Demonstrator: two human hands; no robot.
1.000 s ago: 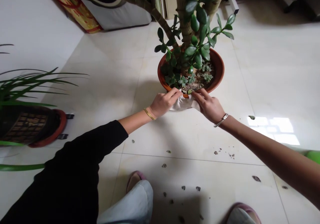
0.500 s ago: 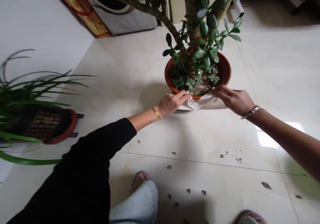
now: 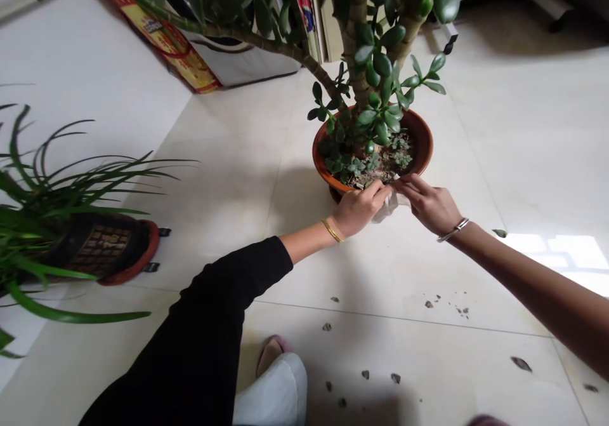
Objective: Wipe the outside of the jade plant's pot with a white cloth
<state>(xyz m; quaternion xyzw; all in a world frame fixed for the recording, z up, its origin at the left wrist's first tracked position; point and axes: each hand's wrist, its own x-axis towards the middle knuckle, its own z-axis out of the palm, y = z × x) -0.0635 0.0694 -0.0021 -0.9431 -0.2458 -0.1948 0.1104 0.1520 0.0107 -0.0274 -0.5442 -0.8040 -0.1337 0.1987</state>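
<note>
Left hand (image 3: 359, 209) pinching a limp white cloth (image 3: 390, 205) at the terracotta pot (image 3: 423, 140), lower center; right hand (image 3: 428, 205) open, fingers spread. Cloth looks soft: take its gathered fold!

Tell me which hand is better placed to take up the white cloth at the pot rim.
Left, probably: the left hand is closed on the white cloth at the terracotta pot rim, while the right hand lies open beside it.
</note>
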